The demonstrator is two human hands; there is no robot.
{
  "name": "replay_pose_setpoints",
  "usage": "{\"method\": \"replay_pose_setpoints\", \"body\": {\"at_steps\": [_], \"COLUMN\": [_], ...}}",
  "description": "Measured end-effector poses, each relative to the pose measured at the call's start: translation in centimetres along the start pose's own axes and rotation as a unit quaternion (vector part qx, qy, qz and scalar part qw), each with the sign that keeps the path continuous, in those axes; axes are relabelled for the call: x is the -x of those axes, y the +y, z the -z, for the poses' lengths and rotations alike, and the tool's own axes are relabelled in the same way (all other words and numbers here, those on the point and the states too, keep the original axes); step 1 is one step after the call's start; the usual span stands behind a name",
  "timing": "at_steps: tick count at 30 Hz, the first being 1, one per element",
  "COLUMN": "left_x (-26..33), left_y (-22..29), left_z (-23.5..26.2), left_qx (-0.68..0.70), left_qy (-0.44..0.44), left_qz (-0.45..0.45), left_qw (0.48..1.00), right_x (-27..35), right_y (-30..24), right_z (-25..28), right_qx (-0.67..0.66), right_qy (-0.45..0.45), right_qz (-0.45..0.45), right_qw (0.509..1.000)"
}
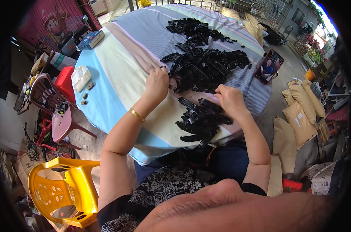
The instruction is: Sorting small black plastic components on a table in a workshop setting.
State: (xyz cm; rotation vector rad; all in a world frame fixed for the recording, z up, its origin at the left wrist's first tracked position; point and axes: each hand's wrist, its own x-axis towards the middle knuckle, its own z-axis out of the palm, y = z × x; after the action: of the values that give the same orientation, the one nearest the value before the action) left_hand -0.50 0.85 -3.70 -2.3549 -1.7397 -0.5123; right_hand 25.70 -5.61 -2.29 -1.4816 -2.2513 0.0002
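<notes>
My left hand (158,82) is closed in a pinch at the left edge of a large heap of black plastic parts (202,71). A small black piece (162,67) shows at its fingertips. My right hand (231,100) is closed too, its fingertips low over the cloth at the heap's near right side. Whatever those fingers hold, if anything, is hidden. Between my forearms, near the table's front edge, lies a smaller pile of long black plastic parts (200,120), some curved and glossy. More black parts (189,28) are spread at the far side.
A striped cloth (121,77) covers the round table. On it are a thick blue book (91,40), a white bag (81,78), small brown blocks (90,86) and a propped phone (269,66). Chairs, yellow (76,185) and pink (65,125), stand left; tan sacks (299,116) lie right.
</notes>
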Motion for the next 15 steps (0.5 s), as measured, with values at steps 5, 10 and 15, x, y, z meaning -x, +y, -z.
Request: {"method": "replay_pose_setpoints", "body": {"at_steps": [5,10,15], "left_x": [-0.9,0.7,1.5], "left_y": [-0.4,3.0,3.8], "left_z": [1.3,2.9,2.1], "left_qx": [0.283,0.839,0.881], "left_qy": [0.112,-0.225,-0.268], "left_qz": [-0.011,0.132,0.150], "left_qw": [0.953,0.477,0.359], "right_x": [-0.5,-0.7,-0.1], "right_y": [-1.0,-2.0,-3.6], "right_z": [1.2,1.3,1.0], "right_qx": [-0.294,-0.500,-0.477], "right_qy": [0.063,0.086,0.103], "right_qz": [-0.080,-0.114,-0.097], "right_qw": [0.950,0.854,0.867]}}
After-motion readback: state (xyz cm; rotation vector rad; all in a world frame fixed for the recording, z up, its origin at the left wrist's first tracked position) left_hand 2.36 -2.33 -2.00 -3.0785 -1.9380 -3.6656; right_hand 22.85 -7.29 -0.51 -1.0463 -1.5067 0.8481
